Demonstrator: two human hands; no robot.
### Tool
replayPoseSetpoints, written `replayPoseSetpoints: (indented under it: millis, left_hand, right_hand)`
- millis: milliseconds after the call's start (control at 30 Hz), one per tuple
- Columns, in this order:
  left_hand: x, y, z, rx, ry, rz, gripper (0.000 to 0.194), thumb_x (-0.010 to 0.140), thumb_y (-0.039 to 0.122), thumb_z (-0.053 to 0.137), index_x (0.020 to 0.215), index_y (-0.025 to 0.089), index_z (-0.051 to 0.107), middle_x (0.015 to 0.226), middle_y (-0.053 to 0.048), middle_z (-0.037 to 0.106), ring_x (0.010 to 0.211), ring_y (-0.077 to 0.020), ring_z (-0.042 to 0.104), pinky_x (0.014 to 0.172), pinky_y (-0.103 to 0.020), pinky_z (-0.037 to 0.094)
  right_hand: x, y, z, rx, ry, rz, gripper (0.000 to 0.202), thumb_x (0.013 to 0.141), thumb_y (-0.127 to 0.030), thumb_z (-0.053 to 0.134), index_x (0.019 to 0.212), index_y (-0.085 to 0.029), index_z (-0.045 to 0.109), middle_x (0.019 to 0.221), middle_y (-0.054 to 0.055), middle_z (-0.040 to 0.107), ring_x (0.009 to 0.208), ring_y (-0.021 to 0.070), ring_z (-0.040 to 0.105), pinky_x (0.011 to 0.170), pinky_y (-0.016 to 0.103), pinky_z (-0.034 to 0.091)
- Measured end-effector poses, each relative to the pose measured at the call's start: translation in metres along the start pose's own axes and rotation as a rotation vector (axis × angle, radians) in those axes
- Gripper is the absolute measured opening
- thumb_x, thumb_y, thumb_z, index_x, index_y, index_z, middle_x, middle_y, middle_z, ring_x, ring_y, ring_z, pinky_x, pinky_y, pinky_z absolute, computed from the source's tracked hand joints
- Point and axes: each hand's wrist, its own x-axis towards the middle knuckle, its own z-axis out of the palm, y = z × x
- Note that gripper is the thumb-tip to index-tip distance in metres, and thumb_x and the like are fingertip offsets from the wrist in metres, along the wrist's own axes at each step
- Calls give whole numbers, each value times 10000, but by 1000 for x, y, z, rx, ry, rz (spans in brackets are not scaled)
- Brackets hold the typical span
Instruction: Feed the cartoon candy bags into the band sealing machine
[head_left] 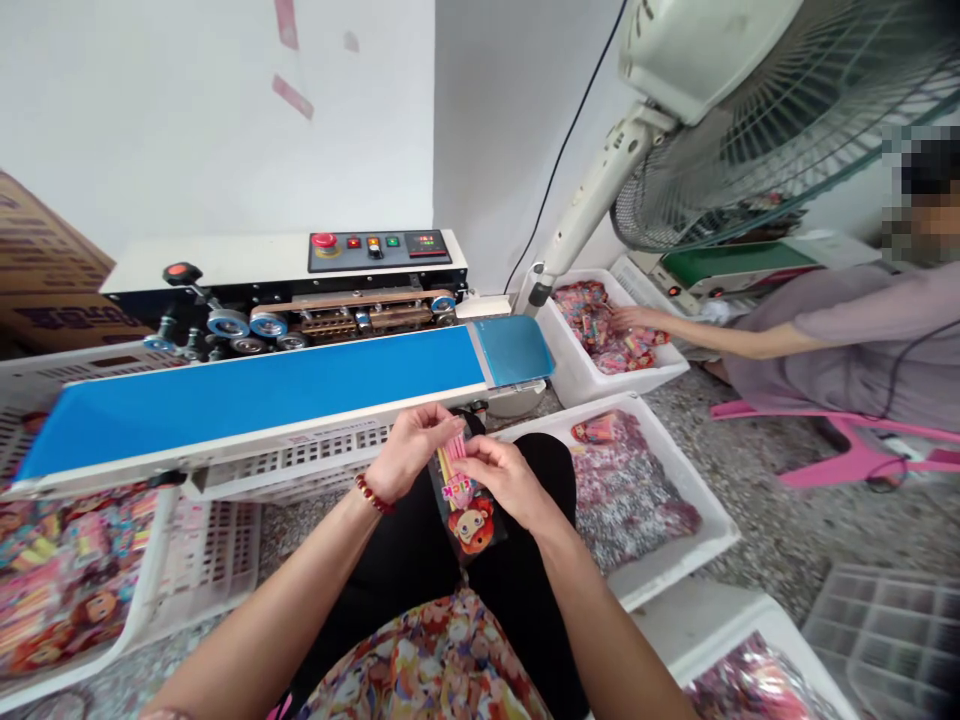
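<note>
A small printed packet [471, 520] with a cartoon face and pink and yellow sticks showing is held upside down above my lap. My left hand [412, 445], with a beaded bracelet at the wrist, pinches the packet's upper end. On its right edge the fingers of my right hand [506, 478] are closed, near the sticks. Just beyond my hands lies the blue conveyor belt [285, 390] of a sealing machine [292, 275], whose rollers and control panel face me.
White bins of packets stand at right [724, 545] and lower right [795, 650]; a basket of packets [135, 610] is at left. A person's hand [637, 318] reaches into a far bin [600, 385]. A large fan [720, 150] overhangs the right.
</note>
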Motion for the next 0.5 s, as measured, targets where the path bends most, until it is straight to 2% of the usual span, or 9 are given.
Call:
replayPoseSetpoints:
  millis: [100,167,267,400,500]
  left_hand:
    - [-6,-1,-3,-129,-4,-64,416,672,514,865,668,150,663,640,-8,629,579,-100,502,572,-231,399]
    - [-11,-1,-8,-232,-20,-87,442,712,570,829,772,148,711,711,-29,666,638,-119,561,641,-250,457]
    - [-20,-3,-16,-248,-21,-60,416,711,518,854,889,156,750,817,-41,702,698,-123,587,696,-255,476]
    - [-28,-10,-21,-191,37,19,275,662,357,904,743,160,731,745,-8,674,663,-102,535,670,-232,436]
    - [-30,-12,-19,-263,40,-23,273,642,341,907,715,160,715,723,-11,671,675,-116,554,681,-242,440]
  right_hand:
    - [-2,3,4,-45,79,-15,204,790,-389,738,737,-197,697,669,-35,644,629,125,556,622,240,422]
    - [-2,5,7,-28,126,-20,225,780,-404,755,720,-195,698,642,-37,629,608,123,536,601,240,407]
    - [-2,7,11,54,166,-6,251,757,-438,778,747,-199,702,668,-27,649,615,133,545,602,247,417]
    - [-3,8,16,107,142,-17,286,720,-434,817,722,-197,657,675,-33,637,619,126,536,611,242,413]
    - [-5,9,18,94,105,-40,300,734,-435,815,714,-197,634,663,-43,611,618,119,521,615,236,406]
